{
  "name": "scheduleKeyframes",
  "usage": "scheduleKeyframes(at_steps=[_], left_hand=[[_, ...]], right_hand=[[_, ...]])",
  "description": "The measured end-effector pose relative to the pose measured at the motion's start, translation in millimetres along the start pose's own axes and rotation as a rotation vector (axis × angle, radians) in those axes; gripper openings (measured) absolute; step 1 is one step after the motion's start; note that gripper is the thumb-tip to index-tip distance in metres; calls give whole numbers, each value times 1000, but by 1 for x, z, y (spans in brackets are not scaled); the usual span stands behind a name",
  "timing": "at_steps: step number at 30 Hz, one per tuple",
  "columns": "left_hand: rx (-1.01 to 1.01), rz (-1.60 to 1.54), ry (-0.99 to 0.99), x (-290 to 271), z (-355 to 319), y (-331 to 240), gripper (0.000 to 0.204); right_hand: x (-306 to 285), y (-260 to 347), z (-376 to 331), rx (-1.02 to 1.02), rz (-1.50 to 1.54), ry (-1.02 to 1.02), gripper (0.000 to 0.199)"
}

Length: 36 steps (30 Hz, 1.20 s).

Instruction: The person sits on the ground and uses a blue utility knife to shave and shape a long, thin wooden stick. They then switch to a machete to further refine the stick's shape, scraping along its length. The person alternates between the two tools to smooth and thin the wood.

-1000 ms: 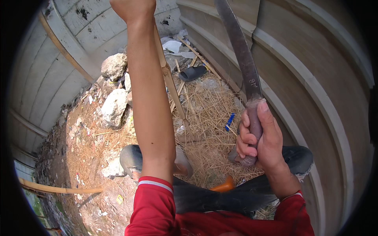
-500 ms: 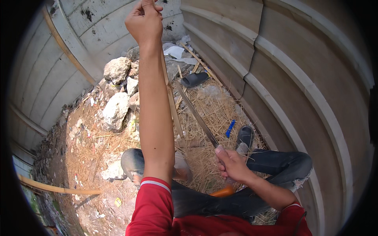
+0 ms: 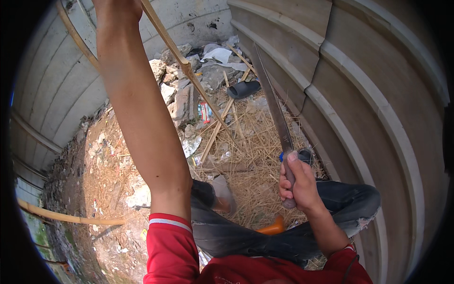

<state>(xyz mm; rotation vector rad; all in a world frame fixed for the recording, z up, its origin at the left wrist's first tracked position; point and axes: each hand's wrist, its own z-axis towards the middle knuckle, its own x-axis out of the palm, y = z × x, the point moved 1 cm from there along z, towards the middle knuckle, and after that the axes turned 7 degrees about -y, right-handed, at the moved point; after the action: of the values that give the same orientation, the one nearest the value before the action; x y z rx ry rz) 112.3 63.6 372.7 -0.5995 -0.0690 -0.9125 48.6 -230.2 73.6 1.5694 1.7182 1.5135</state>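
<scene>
**Downward from the head**

The left head-worn fisheye looks down and forward, red cloth shirt (image 3: 246, 270) and dark denim trousers (image 3: 231, 232) close below, straw-strewn ground (image 3: 257, 177) farther off, ribbed brown-grey metal sheeting (image 3: 378, 123) bending along the right rim.

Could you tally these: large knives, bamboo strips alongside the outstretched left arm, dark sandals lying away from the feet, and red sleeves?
Large knife, in the right hand: 1
Bamboo strip: 1
Dark sandal: 1
Red sleeves: 2
Total: 5
</scene>
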Motion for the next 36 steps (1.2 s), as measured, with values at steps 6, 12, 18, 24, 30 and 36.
scheduleKeyframes(at_steps=[6, 12, 18, 24, 30, 36], left_hand=[[-74, 190, -171, 43, -30, 19, 40], [62, 205, -101, 43, -43, 79, 46], [37, 331, -89, 44, -67, 99, 49], [286, 364, -260, 43, -82, 109, 45], [244, 284, -280, 43, -88, 122, 36], [265, 303, -293, 48, -82, 129, 37]], right_hand=[[-4, -8, -2, -1, 5, -15, 47], [9, 5, -16, -26, -4, 76, 44], [9, 9, -19, -30, -37, 147, 44], [5, 12, -11, 26, -117, 119, 44], [24, 79, -16, -621, 330, 187, 48], [28, -3, 3, -17, -9, 120, 54]])
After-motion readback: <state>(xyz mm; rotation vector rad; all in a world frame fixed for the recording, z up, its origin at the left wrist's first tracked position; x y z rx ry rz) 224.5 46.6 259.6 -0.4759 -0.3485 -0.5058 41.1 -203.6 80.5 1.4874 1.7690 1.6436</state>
